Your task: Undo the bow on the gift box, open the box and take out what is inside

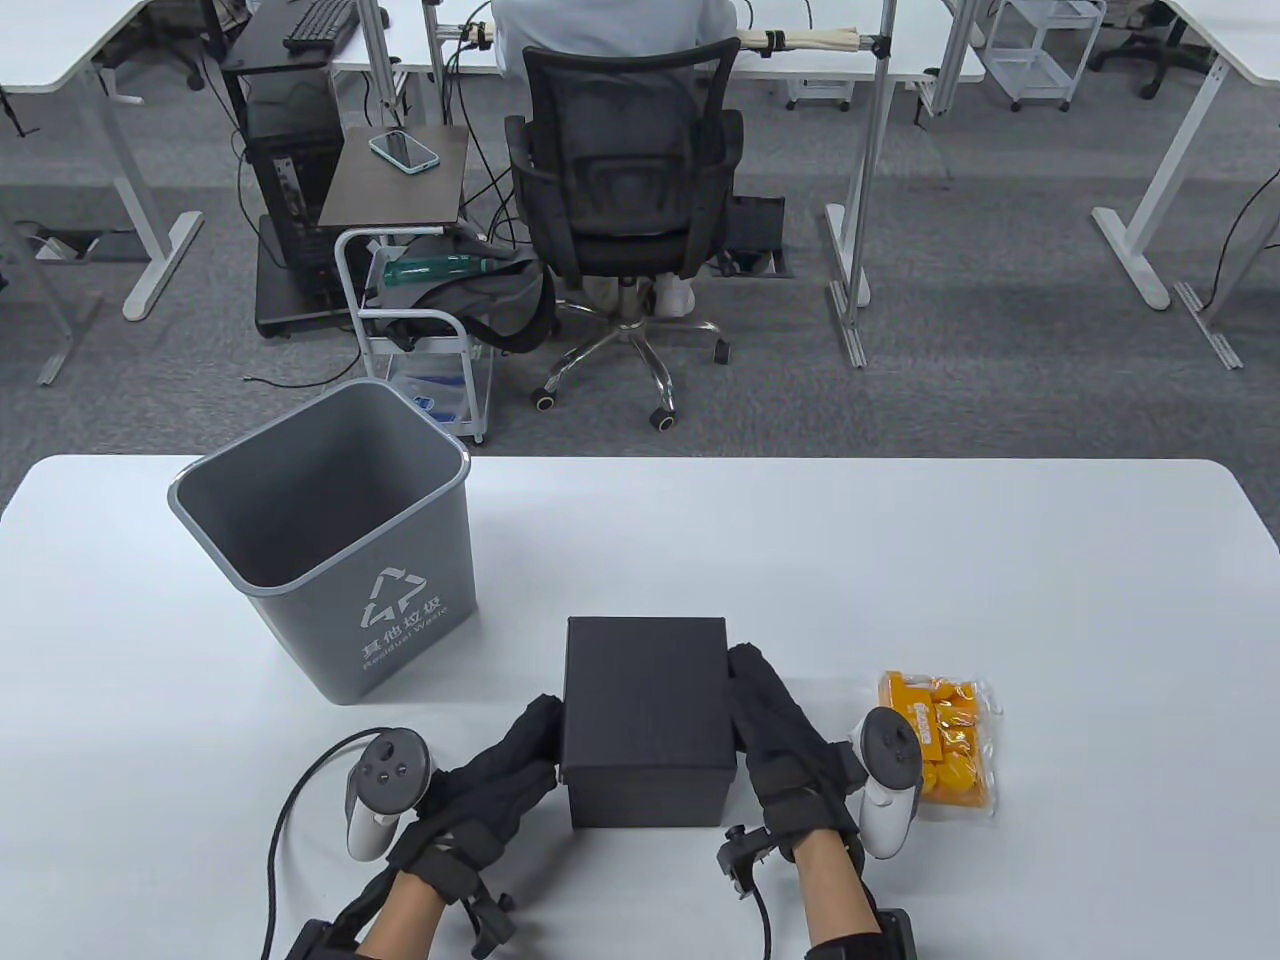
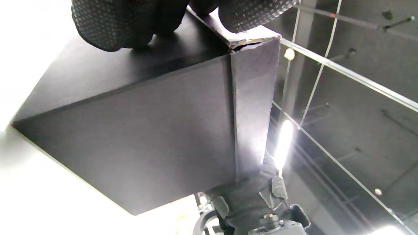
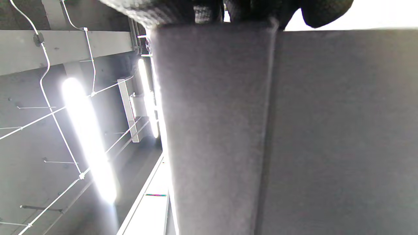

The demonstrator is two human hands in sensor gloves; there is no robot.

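Note:
A black gift box (image 1: pixel 645 700) stands with its lid on near the table's front edge; no ribbon or bow shows on it. My left hand (image 1: pixel 515 755) lies against its left side. In the left wrist view, that left hand (image 2: pixel 183 16) has its fingers on the side of the box (image 2: pixel 130 147) and its thumb over the top corner edge. My right hand (image 1: pixel 765 720) runs along the right side, fingertips pointing away from me. In the right wrist view, this right hand (image 3: pixel 245 9) wraps over the box's (image 3: pixel 326 130) upper edge. An orange packet of snacks (image 1: pixel 940 740) lies right of the right hand.
A grey waste bin (image 1: pixel 320 530) stands on the white table (image 1: pixel 900 560) at the left, behind the left hand. Beyond the table's far edge are an office chair (image 1: pixel 620 190) with a seated person and a small cart (image 1: pixel 420 330).

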